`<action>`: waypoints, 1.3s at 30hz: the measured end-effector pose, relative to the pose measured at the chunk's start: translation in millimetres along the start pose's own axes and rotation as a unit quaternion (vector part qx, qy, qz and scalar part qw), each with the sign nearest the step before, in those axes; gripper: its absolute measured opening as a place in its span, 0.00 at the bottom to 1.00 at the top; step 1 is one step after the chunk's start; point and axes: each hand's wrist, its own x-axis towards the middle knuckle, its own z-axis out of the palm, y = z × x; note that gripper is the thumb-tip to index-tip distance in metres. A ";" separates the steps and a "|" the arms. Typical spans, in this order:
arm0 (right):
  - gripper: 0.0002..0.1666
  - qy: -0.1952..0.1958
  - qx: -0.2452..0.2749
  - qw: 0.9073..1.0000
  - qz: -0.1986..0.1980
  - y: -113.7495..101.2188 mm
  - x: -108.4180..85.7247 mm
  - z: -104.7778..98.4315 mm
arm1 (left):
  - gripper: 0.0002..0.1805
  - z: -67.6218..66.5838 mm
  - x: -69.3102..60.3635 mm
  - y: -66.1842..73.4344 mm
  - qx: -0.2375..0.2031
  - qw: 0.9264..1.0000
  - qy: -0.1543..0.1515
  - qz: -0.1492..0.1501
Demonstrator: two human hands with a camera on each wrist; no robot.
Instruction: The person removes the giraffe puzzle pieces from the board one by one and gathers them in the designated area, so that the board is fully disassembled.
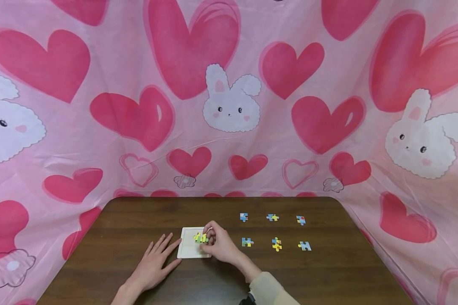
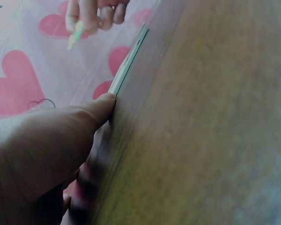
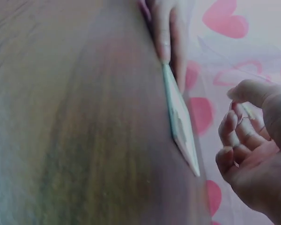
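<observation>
A white, square puzzle tray (image 1: 187, 253) lies on the table, left of its middle. My left hand (image 1: 155, 261) rests flat with fingers spread, its thumb and a fingertip touching the tray's left edge. Over the tray, my right hand (image 1: 222, 245) pinches a yellow and green jigsaw piece (image 1: 201, 238) between thumb and fingers. In the left wrist view the same piece (image 2: 76, 35) is held up above the tray's thin edge (image 2: 130, 61), apart from it. The right wrist view shows the piece mostly hidden behind the curled fingers (image 3: 246, 133).
To the right, several loose jigsaw pieces lie in two rows on the brown wooden table (image 1: 328, 271), among them a yellow one (image 1: 276, 244) and a blue one (image 1: 304, 245). A pink cloth with hearts and rabbits (image 1: 229, 140) hangs behind and beside the table.
</observation>
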 end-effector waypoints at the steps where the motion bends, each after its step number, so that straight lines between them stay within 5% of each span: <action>1: 0.21 -0.003 0.009 1.000 0.000 -1.2 -0.3 -1.6 | 0.36 -0.2 -0.1 0.2 0.000 1.000 0.000 -0.001; 8: 0.22 -0.019 0.081 0.996 -0.004 -8.6 -8.4 -17.2 | 0.37 -1.6 -1.0 0.5 0.001 1.000 -0.001 0.000; 17: 0.22 -0.005 0.108 0.994 -0.021 -17.5 -24.8 -39.2 | 0.37 -1.5 -0.8 -0.1 -0.002 1.000 -0.003 -0.001; 26: 0.21 -0.031 0.123 0.990 -0.069 -23.8 -60.4 -67.1 | 0.37 -0.8 -0.7 -0.7 -0.006 1.000 -0.003 0.000; 39: 0.19 -0.025 0.113 0.988 -0.103 -3.8 -116.4 -110.2 | 0.37 0.8 -0.8 -1.9 0.001 1.000 0.002 0.002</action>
